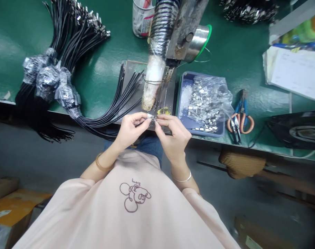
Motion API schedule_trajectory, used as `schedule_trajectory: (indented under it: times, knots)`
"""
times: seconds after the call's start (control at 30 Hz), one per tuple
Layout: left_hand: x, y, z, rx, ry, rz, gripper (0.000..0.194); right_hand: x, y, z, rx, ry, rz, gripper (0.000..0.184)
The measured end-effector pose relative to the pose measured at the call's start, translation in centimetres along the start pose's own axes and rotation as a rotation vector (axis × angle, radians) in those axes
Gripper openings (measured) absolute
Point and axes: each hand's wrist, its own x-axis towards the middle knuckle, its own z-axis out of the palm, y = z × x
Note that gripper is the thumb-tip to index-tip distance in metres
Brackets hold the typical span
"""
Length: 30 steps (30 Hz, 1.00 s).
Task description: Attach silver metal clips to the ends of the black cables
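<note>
My left hand [133,128] pinches the end of a thin black cable; a small silvery connector [150,116] shows at the fingertips. Opposite it, my right hand [173,133] is closed in a pinch against the same connector, fingertips nearly touching those of the left. Just above both hands is the scorched tip of a white-wrapped tube [153,79] with a metal nozzle beside it. A bundle of black cables [116,107] fans across a dark plate [130,74] left of the tube. The fingers partly hide the cable end.
Right of my hands stands a blue tray [182,114] with metal connectors in a plastic bag [211,93]. Beyond it lie pliers [240,117], papers [297,72] and a black fan-like device [297,129]. Wrapped cable bundles [47,79] lie left. A wire spool [199,43] and cup [142,20] stand behind.
</note>
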Motion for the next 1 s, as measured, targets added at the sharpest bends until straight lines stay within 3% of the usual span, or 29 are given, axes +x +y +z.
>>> schedule_trajectory:
  times: [1.0]
  knots:
    - [-0.30,-0.20,-0.05,0.157,-0.033,0.035,0.017,-0.44,0.28,0.00,-0.044,0.008,-0.052,0.014]
